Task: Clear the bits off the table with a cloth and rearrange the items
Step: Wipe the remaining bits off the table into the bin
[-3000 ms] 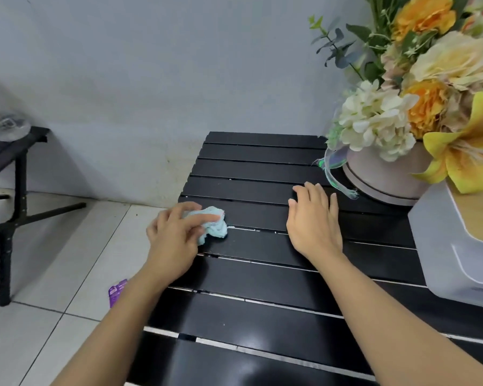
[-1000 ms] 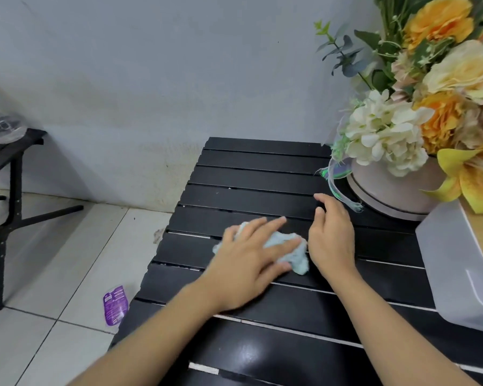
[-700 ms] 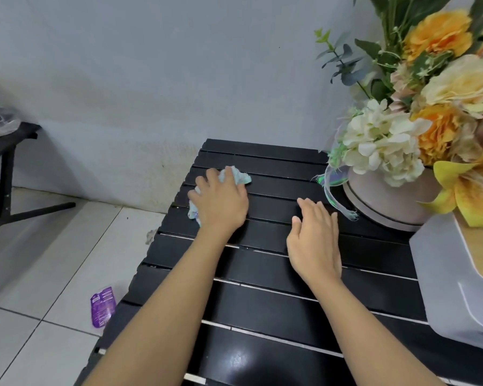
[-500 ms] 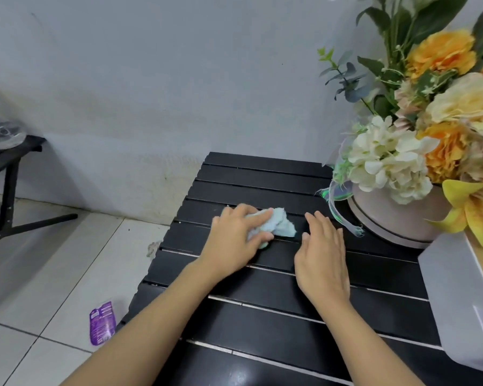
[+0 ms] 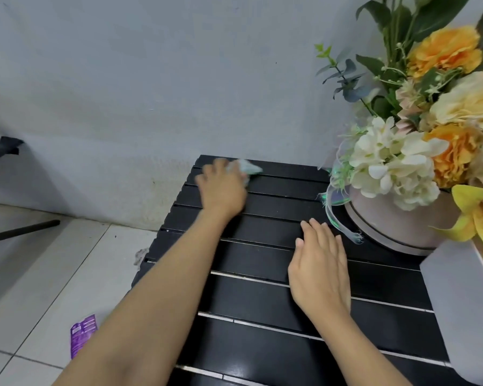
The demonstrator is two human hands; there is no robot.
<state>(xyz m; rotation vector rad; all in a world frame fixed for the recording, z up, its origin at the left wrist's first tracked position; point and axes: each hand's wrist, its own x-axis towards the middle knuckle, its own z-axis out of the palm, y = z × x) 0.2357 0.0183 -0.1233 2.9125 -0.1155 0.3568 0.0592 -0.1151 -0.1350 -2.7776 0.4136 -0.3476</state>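
The cloth (image 5: pixel 248 169) is gripped by fingers of the left hand (image 5: pixel 221 188) at the far edge of the desk (image 5: pixel 251 298), left of the flower pot (image 5: pixel 396 227); the right hand (image 5: pixel 318 271) is laid flat and empty near it. Wiping is judged unfinished, rearranging unstarted.

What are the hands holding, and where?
The left hand covers most of the cloth; blur hides whether it grips or presses. The right hand lies flat on the table, holding nothing.

A black slatted table (image 5: pixel 248 299). On it, a round pot of flowers (image 5: pixel 396 227) sits at the right, a white box (image 5: pixel 463 310) at the near right corner, and a pale cloth (image 5: pixel 250 168) at the far edge.
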